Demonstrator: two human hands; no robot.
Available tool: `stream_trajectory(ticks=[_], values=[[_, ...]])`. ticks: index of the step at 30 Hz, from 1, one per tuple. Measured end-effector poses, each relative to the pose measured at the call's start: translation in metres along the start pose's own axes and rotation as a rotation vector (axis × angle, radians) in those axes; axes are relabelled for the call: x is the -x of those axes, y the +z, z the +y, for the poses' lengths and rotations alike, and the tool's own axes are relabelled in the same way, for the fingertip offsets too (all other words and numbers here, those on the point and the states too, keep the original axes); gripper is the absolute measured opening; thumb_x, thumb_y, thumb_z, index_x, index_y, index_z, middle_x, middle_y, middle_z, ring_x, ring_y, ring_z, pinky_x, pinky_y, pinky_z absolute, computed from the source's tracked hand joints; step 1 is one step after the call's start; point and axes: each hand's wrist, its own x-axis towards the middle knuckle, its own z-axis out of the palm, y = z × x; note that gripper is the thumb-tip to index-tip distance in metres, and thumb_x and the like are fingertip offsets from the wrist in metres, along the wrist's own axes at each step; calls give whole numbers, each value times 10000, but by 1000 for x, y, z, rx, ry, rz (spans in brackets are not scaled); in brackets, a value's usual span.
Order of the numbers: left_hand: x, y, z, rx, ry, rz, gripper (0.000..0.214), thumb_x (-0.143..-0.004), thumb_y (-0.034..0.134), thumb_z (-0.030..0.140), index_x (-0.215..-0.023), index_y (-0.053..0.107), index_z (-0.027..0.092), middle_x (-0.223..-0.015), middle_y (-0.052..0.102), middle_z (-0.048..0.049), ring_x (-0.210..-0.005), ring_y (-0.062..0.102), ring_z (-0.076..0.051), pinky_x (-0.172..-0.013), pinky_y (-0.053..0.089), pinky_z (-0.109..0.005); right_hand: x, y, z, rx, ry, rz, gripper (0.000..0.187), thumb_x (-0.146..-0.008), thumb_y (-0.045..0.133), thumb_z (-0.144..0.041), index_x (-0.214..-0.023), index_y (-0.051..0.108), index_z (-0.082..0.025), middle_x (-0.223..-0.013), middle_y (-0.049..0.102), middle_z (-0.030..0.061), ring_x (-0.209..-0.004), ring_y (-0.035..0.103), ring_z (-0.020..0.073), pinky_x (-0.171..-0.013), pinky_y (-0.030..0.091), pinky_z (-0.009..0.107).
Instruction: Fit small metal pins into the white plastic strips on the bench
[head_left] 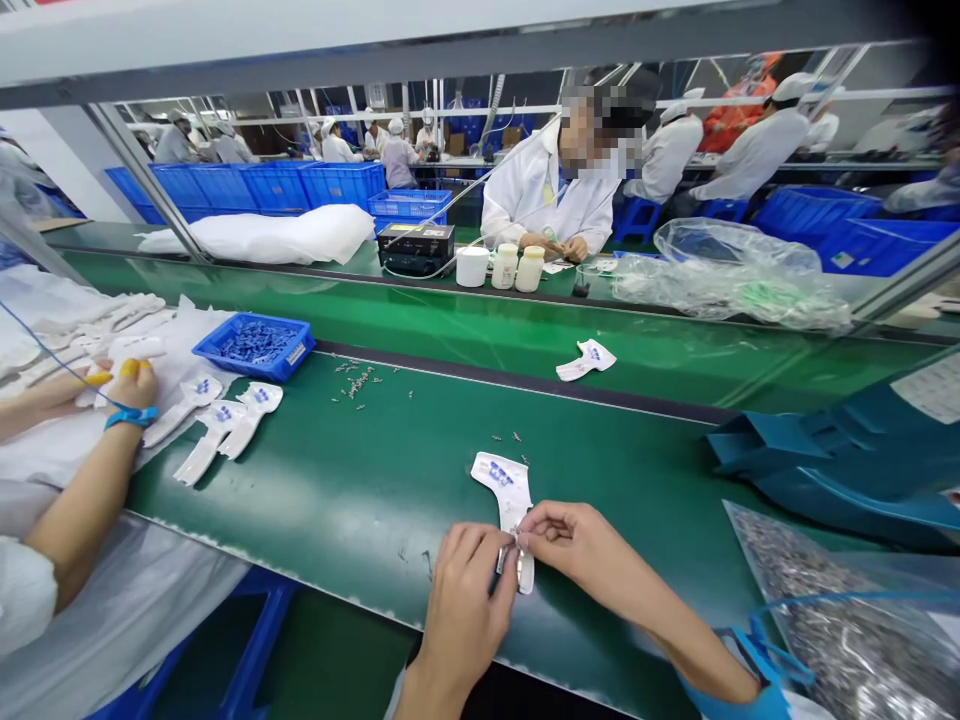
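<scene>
A white curved plastic shell point(504, 482) with small blue pieces in its wide end lies on the green bench in front of me. My left hand point(469, 590) is closed at the shell's narrow end, thumb and fingertips gripping it. From the other side, my right hand point(574, 545) pinches with thumb and forefinger at the middle of the shell, touching my left fingertips. Whatever is in that pinch is too small and hidden to name. Just beyond the shell lie a few tiny metal parts point(517, 437).
More shells point(217, 432) lie left, beside a co-worker's hands point(135, 385) and a blue tray point(253, 346) of blue pieces. Loose metal parts point(356, 382) are scattered nearby. Another shell point(587, 360) rests beyond the dark strip. Right are a teal bin point(840, 460) and a bag of metal parts point(832, 610).
</scene>
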Motion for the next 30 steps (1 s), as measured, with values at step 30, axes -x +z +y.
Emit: stream_trajectory(ticks=[30], values=[[-17,-23,-17,-182,102,-269,553,-909,624,431,-1408,467,250,-1512,464,-83,-1411,390,-302,-1134,350,-517,-5,2,-14,474,32,87,143,-849,550,-326,-808,653,-236,-806,668,30,-722,589,190,-629,406,284]])
